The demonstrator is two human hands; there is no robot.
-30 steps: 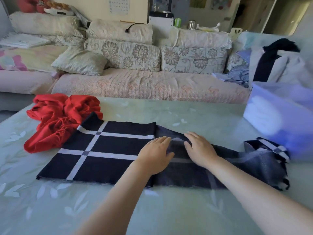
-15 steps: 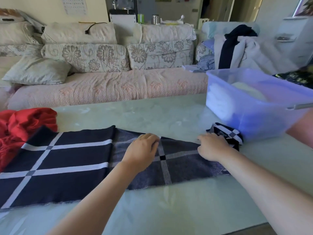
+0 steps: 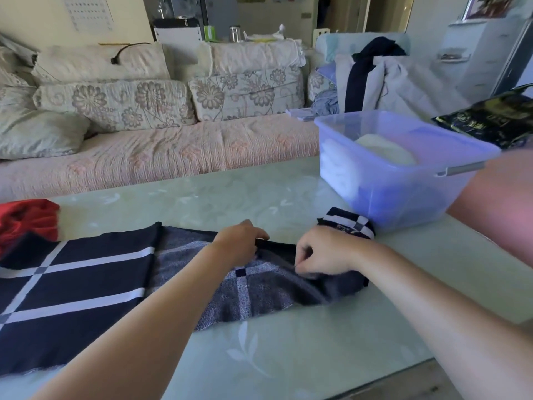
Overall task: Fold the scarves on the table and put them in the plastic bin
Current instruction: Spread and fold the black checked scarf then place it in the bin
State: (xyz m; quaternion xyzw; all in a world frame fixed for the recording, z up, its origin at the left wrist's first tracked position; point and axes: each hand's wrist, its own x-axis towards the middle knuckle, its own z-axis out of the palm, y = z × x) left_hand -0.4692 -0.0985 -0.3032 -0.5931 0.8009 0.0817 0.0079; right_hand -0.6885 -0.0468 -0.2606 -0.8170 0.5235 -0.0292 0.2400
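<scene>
Head view: plastic bin (image 3: pixel 403 197) holds a white cloth (image 3: pixel 383 150); left hand (image 3: pixel 239 245) and right hand (image 3: pixel 324 252) pinch the navy scarf (image 3: pixel 86 284).

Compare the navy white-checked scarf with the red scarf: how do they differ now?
The navy white-checked scarf lies mostly flat; the red scarf sits bunched up. The left hand and right hand grip the navy scarf; no hand touches the red scarf. Both rest on the pale green table.

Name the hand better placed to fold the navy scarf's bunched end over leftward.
Right. The right hand pinches the navy scarf beside its bunched end; the left hand grips the far edge nearer the middle.
</scene>
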